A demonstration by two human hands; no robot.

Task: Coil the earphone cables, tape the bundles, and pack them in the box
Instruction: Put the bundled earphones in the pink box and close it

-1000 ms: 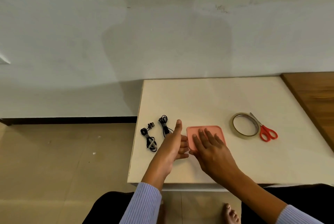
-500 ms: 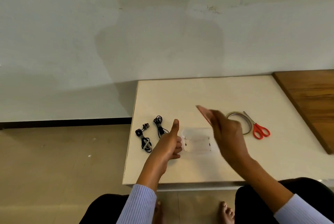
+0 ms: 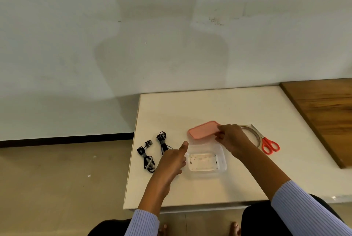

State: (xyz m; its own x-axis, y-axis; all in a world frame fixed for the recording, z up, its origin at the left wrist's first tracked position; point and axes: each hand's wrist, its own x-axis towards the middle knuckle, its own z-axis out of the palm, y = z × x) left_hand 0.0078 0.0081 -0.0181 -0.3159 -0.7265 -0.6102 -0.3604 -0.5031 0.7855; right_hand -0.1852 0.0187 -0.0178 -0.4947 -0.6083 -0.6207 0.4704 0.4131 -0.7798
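Two taped earphone bundles (image 3: 146,156) (image 3: 163,142) lie at 9 o'clock of the clear box (image 3: 206,160). Left hand (image 3: 172,160) grips the box's left wall. Right hand (image 3: 231,138) pinches the pink lid (image 3: 203,129) at 12 o'clock. Tape roll (image 3: 251,133) and scissors (image 3: 267,143): 2 o'clock.

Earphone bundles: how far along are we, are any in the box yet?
Done: both earphone bundles lie coiled on the table, one visibly taped. In hand: the right hand holds the pink lid off the clear box, which the left hand steadies. Left: packing both bundles and closing the box.
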